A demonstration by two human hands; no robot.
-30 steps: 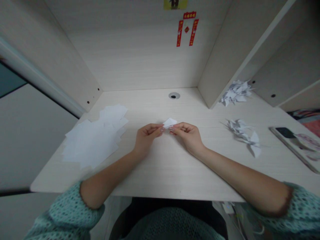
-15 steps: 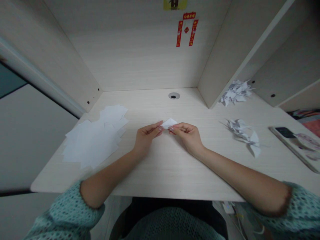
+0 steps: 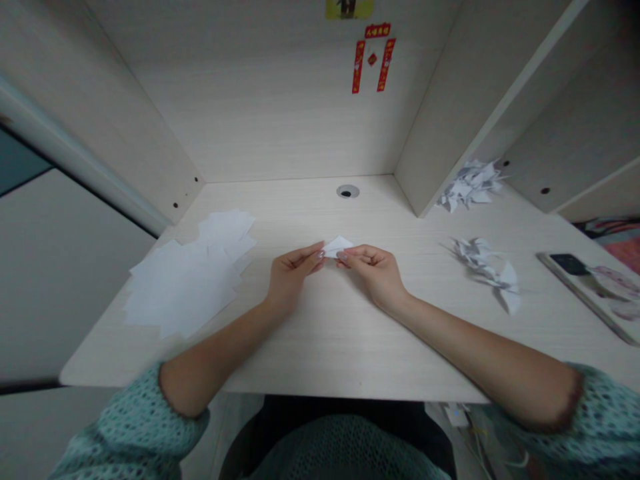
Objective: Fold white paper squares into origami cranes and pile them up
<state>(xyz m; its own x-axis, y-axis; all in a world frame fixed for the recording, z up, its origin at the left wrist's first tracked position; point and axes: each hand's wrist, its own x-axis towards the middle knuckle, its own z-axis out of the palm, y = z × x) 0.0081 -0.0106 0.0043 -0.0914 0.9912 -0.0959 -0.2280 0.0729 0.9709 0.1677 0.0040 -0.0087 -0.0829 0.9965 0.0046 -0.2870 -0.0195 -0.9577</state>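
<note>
A small folded piece of white paper (image 3: pixel 339 245) is pinched between my two hands above the middle of the desk. Its upper edge comes to a low point, and fingers cover its lower corners. My left hand (image 3: pixel 295 272) grips the left end between thumb and fingers. At the right end, my right hand (image 3: pixel 376 272) closes its thumb and fingers on the same paper. Left of my hands lies a spread of flat white paper sheets (image 3: pixel 185 283). Several folded paper pieces (image 3: pixel 487 270) lie to the right.
A bigger heap of folded white papers (image 3: pixel 473 185) sits at the back right, beside the upright divider panel (image 3: pixel 450 113). The phone (image 3: pixel 593 290) lies near the right side. A round cable hole (image 3: pixel 348 191) is set in the desk (image 3: pixel 310 347) near the back wall.
Almost nothing differs. Both hands keep their pinch on the folded paper, with only a very slight shift of fingers and view.
</note>
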